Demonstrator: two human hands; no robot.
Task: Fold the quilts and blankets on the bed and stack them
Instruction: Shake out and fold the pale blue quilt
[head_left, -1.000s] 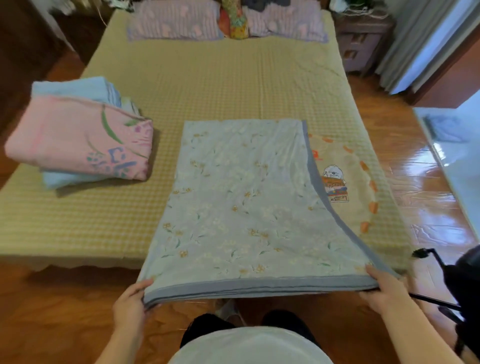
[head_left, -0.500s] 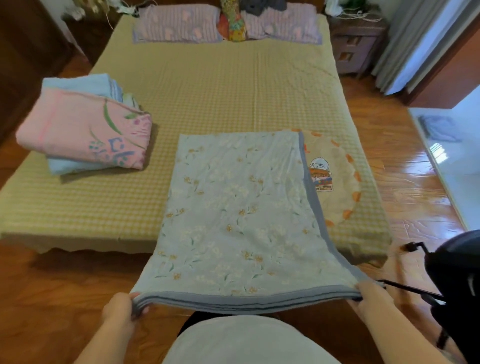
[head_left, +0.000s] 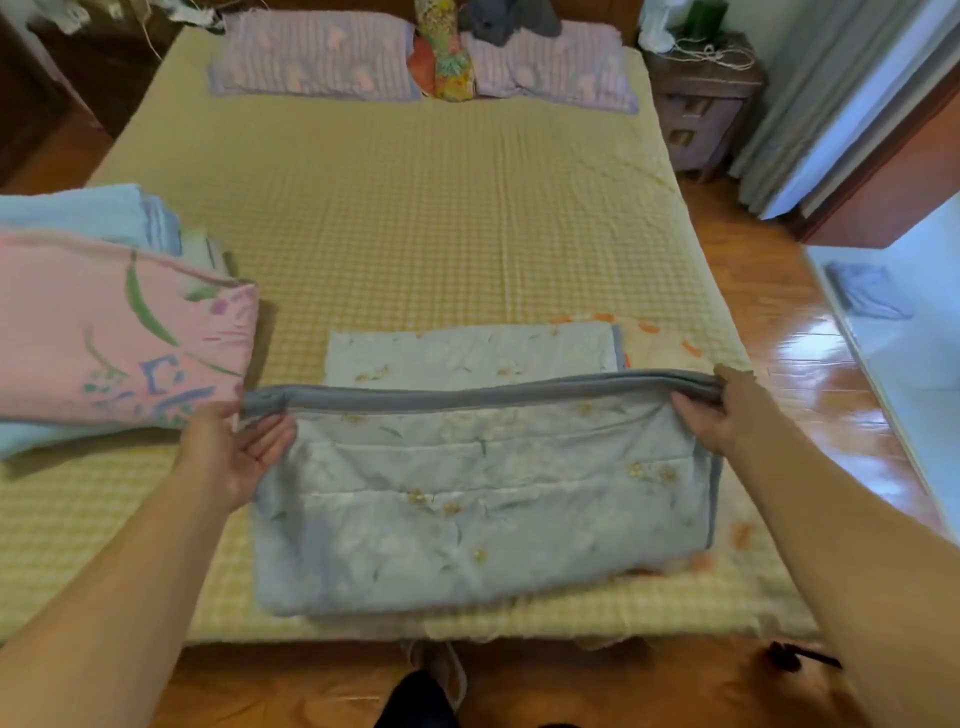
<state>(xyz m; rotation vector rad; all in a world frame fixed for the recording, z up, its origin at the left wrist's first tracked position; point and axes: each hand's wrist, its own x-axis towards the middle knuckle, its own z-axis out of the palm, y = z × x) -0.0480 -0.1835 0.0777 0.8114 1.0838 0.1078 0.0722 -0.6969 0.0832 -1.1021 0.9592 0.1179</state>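
A pale blue floral quilt (head_left: 483, 519) with a grey border lies near the foot of the bed (head_left: 441, 218), its near half lifted and folded toward the far half. My left hand (head_left: 234, 452) grips the left end of the grey edge, my right hand (head_left: 727, 410) grips the right end, and the edge hangs a little above the quilt's far part. On the left of the bed a folded pink flowered blanket (head_left: 114, 332) lies on top of a folded light blue blanket (head_left: 88, 213).
A cream mat with orange marks (head_left: 670, 338) lies under the quilt's right side. Two striped lilac pillows (head_left: 311, 62) and a colourful cushion (head_left: 441, 57) sit at the head. A bedside cabinet (head_left: 701, 114) stands at the right, wooden floor (head_left: 810, 364) beyond.
Both hands carried the quilt's near grey edge up off the bed's foot and forward over the quilt, folding it in half. The view moved closer to the bed.
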